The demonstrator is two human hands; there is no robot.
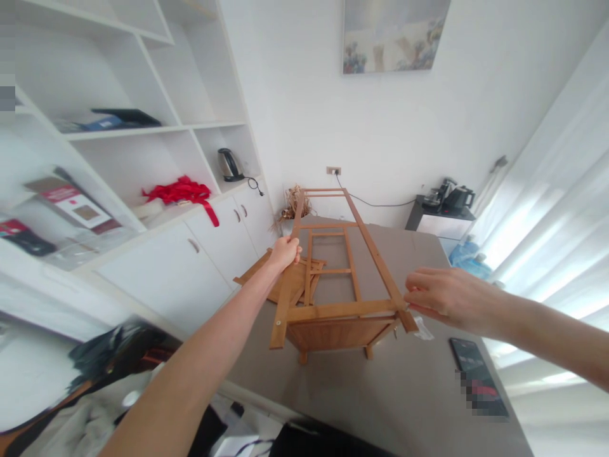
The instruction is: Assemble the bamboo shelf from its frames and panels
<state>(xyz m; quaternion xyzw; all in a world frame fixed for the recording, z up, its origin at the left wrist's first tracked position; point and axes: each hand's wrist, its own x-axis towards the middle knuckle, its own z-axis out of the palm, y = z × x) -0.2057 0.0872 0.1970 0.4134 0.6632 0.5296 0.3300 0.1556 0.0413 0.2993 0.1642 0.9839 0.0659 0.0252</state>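
Note:
A wooden frame point(340, 311), like part of a small shelf or rack, stands over the table with a slatted panel point(333, 333) at its near end. My left hand point(284, 252) is wrapped round its left rail. At the near right corner, my right hand point(435, 293) has its fingers curled together beside the rail's end; anything small in them is too unclear to name. A crumpled clear plastic bag point(422, 329) lies just below that hand. Behind the left rail, loose wooden pieces point(254, 270) lie on the table.
The grey table point(404, 393) holds a phone point(478, 374) at its right edge. White shelving point(157, 133) with a red ribbon heap point(181, 190) and a kettle point(229, 165) runs along the left. Water bottles point(469, 254) stand by the curtain, near a small cabinet point(440, 222).

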